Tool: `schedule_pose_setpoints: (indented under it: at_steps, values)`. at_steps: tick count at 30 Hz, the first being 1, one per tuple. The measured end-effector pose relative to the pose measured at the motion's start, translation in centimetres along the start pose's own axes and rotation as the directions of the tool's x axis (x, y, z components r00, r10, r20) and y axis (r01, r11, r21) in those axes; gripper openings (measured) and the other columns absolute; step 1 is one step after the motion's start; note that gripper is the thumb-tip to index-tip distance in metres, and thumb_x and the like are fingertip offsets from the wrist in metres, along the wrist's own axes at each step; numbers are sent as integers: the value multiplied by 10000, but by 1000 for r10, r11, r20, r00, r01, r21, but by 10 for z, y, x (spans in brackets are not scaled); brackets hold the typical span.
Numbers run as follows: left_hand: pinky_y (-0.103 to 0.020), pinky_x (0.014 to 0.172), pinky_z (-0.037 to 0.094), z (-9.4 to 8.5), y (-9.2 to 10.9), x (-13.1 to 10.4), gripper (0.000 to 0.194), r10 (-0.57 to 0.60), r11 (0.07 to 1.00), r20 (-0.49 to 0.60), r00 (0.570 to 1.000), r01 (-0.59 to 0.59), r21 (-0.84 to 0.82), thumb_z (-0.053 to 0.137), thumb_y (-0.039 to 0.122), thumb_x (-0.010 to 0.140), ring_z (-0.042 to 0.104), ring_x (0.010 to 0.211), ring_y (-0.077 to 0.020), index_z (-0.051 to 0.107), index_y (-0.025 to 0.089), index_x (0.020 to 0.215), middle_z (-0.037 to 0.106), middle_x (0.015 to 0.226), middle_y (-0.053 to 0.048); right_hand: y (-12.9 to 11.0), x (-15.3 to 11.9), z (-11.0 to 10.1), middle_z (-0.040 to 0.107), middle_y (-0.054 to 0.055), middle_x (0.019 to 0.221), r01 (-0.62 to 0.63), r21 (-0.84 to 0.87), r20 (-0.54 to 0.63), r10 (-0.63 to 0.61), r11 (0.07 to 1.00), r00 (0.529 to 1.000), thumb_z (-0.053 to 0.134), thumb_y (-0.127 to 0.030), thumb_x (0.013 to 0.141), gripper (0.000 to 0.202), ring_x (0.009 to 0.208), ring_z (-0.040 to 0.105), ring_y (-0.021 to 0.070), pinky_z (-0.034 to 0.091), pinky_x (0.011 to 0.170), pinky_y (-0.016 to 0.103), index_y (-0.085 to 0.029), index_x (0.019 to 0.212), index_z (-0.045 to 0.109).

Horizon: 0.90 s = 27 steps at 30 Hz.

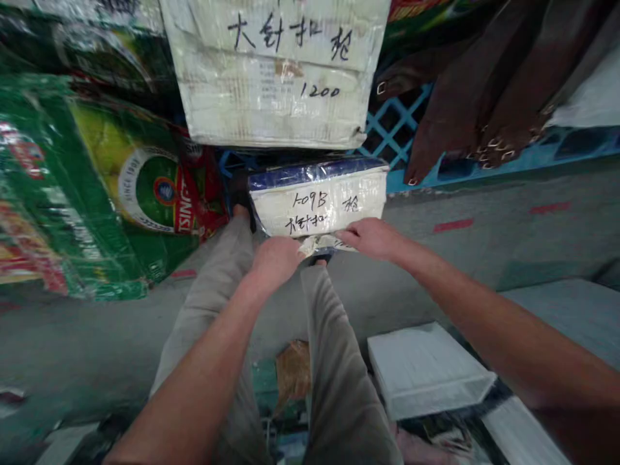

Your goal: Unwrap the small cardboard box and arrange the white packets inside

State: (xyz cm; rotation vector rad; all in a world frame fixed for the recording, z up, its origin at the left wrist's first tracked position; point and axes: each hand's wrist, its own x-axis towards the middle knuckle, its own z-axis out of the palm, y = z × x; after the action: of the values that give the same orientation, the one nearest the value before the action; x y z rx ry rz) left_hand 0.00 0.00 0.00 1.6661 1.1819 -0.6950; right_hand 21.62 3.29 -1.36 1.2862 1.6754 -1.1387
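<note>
A small white cardboard box (pixel 349 194) with a blue upper edge and black handwriting is at the centre, wrapped in clear tape. Along its near side hangs a crumpled white flap (pixel 320 244). My left hand (pixel 277 259) is closed on the left end of that edge, its fingertips partly hidden. At the other end, my right hand (pixel 371 237) pinches the edge between thumb and fingers. What is inside the box cannot be seen.
Behind stands a larger white box (pixel 271 97) marked 1200, by a blue plastic pallet (pixel 397 123). Brown straps with metal buckles (pixel 455 123) hang at the right. A green carton (pixel 97 194) is at the left. White boxes (pixel 431 368) lie near my legs.
</note>
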Motion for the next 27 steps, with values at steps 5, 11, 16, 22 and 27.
schedule_pose_setpoints:
  at_steps: [5,11,16,22,27]
  values:
    - [-396,792,517,5,-1,0,370,0,1000,-6,1000,0,-6,464,326,957,697,991,-346,753,102,1010,738,1017,-179,-3,4,0,729,144,911,5,-21,1,-5,1000,1000,374,-518,1007,541,818,636,230,294,587,298,-149,924,760]
    - [-392,821,521,4,-1,-1,377,-8,1000,-10,1000,8,5,463,316,952,694,1012,-345,755,91,1033,732,1005,-209,-2,10,1,734,135,930,64,-37,2,-64,997,998,395,-450,1015,477,856,638,232,342,637,297,-156,919,759]
    - [-436,811,534,10,-3,-9,334,123,992,135,983,-124,-4,479,243,926,692,1000,-379,774,91,972,734,976,-215,0,8,7,727,116,892,60,77,27,-62,995,998,390,-421,1018,460,821,631,216,365,657,284,-152,904,745]
    - [-482,852,542,9,9,-15,345,189,979,241,952,-203,34,445,100,879,687,1023,-399,760,31,1000,719,996,-269,-2,-9,-2,717,115,899,53,114,-65,-46,992,997,407,-425,1015,427,800,619,213,359,656,291,-160,870,710]
    - [-461,867,549,16,24,-17,313,188,976,340,922,-214,41,559,109,833,685,1041,-390,746,15,1066,714,1036,-280,-5,-7,17,721,92,897,187,-12,-55,-187,982,981,537,-464,963,337,807,624,216,331,614,288,-184,880,705]
